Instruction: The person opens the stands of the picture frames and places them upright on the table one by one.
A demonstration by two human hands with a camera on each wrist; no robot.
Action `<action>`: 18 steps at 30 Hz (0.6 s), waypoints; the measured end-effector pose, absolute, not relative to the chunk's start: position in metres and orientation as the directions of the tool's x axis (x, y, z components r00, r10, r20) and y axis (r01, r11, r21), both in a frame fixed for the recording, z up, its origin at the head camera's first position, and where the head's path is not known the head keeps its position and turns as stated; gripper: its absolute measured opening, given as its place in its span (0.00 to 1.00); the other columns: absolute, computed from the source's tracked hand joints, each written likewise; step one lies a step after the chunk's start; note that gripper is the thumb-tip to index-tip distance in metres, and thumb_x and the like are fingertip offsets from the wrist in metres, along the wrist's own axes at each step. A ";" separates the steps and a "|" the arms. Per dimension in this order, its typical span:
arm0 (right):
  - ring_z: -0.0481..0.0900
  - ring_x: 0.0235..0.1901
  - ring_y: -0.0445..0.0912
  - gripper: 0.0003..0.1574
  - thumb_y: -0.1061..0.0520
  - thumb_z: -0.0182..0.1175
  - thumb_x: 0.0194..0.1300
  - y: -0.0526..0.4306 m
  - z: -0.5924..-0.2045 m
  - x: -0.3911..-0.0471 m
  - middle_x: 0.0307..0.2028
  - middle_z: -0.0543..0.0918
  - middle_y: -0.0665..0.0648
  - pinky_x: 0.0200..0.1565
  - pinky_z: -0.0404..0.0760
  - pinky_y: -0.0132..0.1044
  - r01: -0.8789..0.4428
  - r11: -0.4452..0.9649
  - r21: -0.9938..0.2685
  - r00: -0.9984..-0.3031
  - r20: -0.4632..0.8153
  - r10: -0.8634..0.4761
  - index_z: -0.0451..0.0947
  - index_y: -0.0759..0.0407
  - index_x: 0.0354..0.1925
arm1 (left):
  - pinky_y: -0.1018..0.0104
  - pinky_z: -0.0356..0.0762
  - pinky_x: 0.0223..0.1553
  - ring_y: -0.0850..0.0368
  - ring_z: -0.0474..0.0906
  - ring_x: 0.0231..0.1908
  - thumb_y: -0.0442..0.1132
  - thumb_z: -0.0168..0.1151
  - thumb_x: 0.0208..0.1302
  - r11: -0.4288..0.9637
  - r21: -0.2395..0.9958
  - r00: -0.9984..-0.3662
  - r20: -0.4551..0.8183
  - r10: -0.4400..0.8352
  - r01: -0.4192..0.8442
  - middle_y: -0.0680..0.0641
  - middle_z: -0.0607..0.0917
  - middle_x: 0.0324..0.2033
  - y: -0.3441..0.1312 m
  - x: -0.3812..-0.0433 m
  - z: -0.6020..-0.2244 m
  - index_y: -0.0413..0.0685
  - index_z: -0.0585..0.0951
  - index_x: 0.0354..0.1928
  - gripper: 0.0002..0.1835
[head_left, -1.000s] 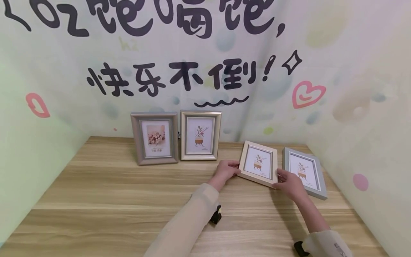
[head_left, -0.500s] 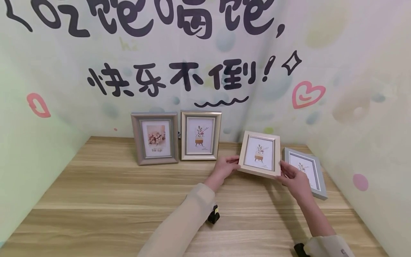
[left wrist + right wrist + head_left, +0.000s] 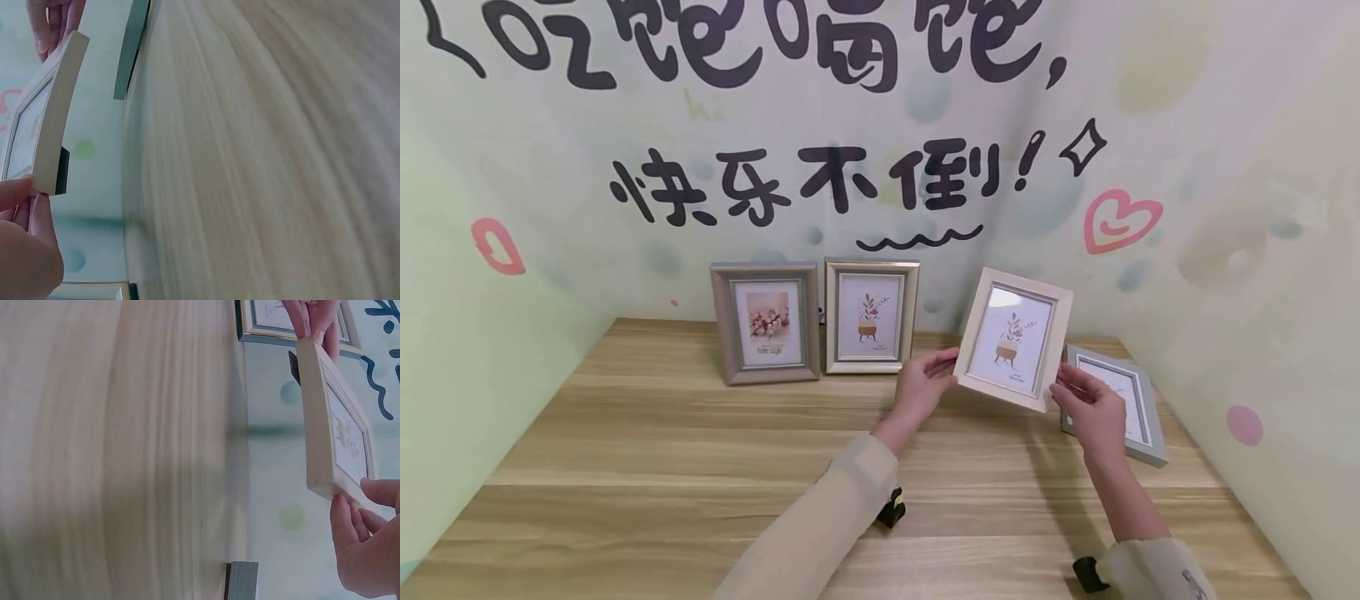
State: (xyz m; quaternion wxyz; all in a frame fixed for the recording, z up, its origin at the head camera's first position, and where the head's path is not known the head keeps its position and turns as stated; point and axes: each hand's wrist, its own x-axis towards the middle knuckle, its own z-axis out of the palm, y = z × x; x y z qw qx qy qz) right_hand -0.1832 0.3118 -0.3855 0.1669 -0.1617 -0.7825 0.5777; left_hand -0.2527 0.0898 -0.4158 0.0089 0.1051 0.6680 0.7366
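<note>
A cream picture frame (image 3: 1015, 400) with a plant print is held up off the table between both hands, tilted back. My left hand (image 3: 922, 387) pinches its lower left edge, thumb in front and fingers behind. At the lower right edge, my right hand (image 3: 1093, 408) pinches it the same way. In the left wrist view a dark piece (image 3: 62, 170) sticks out from the frame's back. A grey picture frame (image 3: 1138, 392) lies on the table at the right, partly covered by my right hand.
Two picture frames stand upright by the back wall: a taupe one (image 3: 722, 329) with a flower photo and a champagne-gold one (image 3: 832, 321) beside it. The wood-grain table (image 3: 662, 467) meets a printed cloth wall (image 3: 737, 242) behind and at both sides.
Both hands have lifted the cream picture frame up from near the table and tipped its face more upright. The other picture frames have stayed put.
</note>
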 end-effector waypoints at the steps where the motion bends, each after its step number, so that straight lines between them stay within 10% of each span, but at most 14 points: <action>1: 0.78 0.35 0.21 0.30 0.61 0.65 0.65 0.311 -0.385 -0.184 0.32 0.80 0.27 0.39 0.80 0.15 0.067 0.285 -0.956 -0.894 0.069 0.443 0.73 0.67 0.64 | 0.61 0.80 0.59 0.43 0.81 0.59 0.16 0.62 0.54 -0.111 0.985 -0.976 0.150 0.157 0.133 0.37 0.83 0.56 0.088 -0.252 -0.415 0.33 0.81 0.55 0.24; 18: 0.71 0.30 0.24 0.25 0.66 0.64 0.63 0.296 -0.393 -0.192 0.46 0.80 0.69 0.31 0.81 0.18 0.096 0.516 -0.851 -0.901 0.146 0.408 0.68 0.74 0.55 | 0.65 0.83 0.53 0.42 0.83 0.55 0.18 0.64 0.56 -0.038 0.964 -0.955 0.265 0.134 0.262 0.35 0.85 0.53 0.074 -0.243 -0.409 0.34 0.83 0.53 0.21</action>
